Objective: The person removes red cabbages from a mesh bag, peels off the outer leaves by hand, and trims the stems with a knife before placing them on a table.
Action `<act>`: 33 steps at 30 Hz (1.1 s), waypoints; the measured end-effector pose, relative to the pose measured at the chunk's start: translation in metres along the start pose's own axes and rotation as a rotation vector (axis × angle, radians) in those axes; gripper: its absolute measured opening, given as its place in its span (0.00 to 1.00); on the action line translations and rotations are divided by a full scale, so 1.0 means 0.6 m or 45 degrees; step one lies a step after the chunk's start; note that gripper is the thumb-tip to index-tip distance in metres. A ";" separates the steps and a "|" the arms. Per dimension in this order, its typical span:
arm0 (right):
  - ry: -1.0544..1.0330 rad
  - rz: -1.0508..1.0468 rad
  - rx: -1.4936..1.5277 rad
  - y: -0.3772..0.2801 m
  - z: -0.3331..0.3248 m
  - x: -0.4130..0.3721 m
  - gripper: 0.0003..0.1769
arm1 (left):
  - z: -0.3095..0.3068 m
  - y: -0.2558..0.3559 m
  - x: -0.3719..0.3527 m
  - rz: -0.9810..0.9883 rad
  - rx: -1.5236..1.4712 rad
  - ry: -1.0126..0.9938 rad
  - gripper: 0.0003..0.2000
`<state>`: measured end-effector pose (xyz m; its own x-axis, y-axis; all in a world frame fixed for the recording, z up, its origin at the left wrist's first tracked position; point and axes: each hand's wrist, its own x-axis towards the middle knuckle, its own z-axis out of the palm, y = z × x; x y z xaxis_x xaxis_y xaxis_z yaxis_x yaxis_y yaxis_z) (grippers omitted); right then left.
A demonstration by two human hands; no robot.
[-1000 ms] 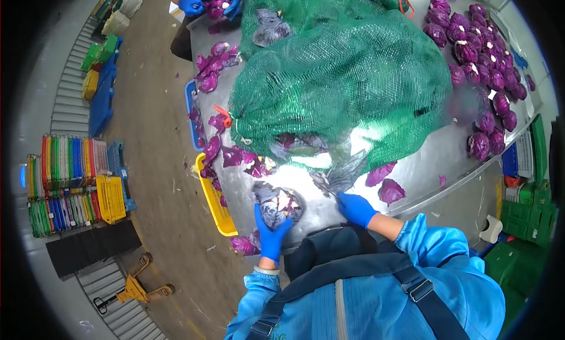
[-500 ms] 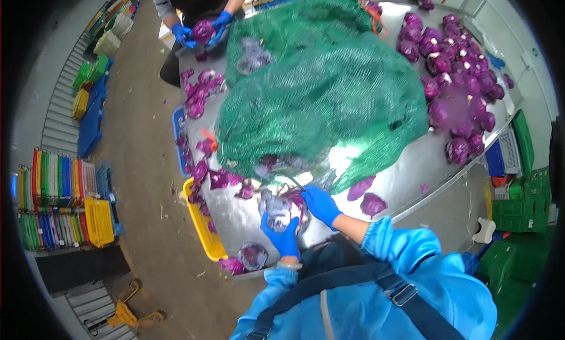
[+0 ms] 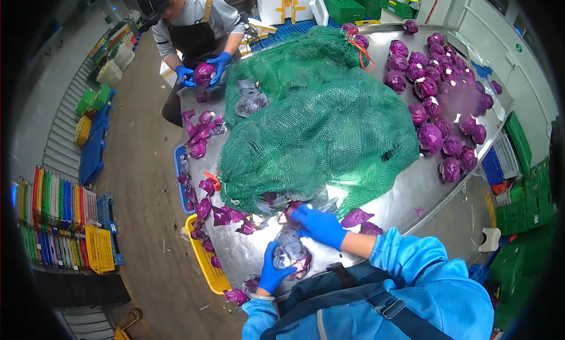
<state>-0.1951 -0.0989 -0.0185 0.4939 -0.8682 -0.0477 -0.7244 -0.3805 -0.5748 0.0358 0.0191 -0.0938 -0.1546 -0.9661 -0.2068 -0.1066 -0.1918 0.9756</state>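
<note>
A red cabbage with dull grey-purple outer leaves and a pale cut patch rests low over the metal table. My left hand is closed round its left and near side, fingers and thumb spread along it. Just above and to the right, my right hand is bent closed, slightly blurred. A dark reddish-purple piece shows at its fingertips; what exactly this hand grips I cannot make out. Both hands wear blue gloves. Loose purple leaves lie left of the cabbage, and others to the right.
Green mesh sacks with cabbages inside cover the table's middle. Many trimmed red cabbages are heaped at the right. A yellow crate and a blue crate stand at the left edge. Across the table, a person holds another cabbage.
My left hand and the cabbage have shifted slightly down. My right hand, earlier with a thin dark strip reaching from it, has moved down and the strip no longer shows. The view has tilted up.
</note>
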 end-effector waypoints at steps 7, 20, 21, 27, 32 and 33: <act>0.037 0.194 0.510 0.028 0.109 -0.032 0.29 | 0.084 0.061 0.020 0.047 0.012 0.524 0.47; 0.010 0.016 0.164 -0.005 0.054 -0.024 0.20 | 0.077 0.046 0.059 -0.119 0.157 0.527 0.48; 0.006 0.038 0.149 0.004 0.068 -0.019 0.20 | 0.079 0.042 0.059 -0.129 0.215 0.538 0.48; 0.115 0.260 0.319 0.046 0.104 0.025 0.21 | 0.074 0.060 0.075 -0.209 0.191 0.530 0.48; 0.078 0.167 0.340 0.052 0.059 0.022 0.26 | 0.063 0.045 0.033 0.038 0.178 0.412 0.51; 0.049 0.126 0.313 0.048 0.054 0.007 0.26 | 0.044 0.049 0.031 0.010 0.019 0.323 0.50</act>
<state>-0.1982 -0.1030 -0.0618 0.4045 -0.9106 -0.0851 -0.6272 -0.2085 -0.7504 0.0040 0.0002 -0.0707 0.0954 -0.9804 -0.1722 -0.1210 -0.1832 0.9756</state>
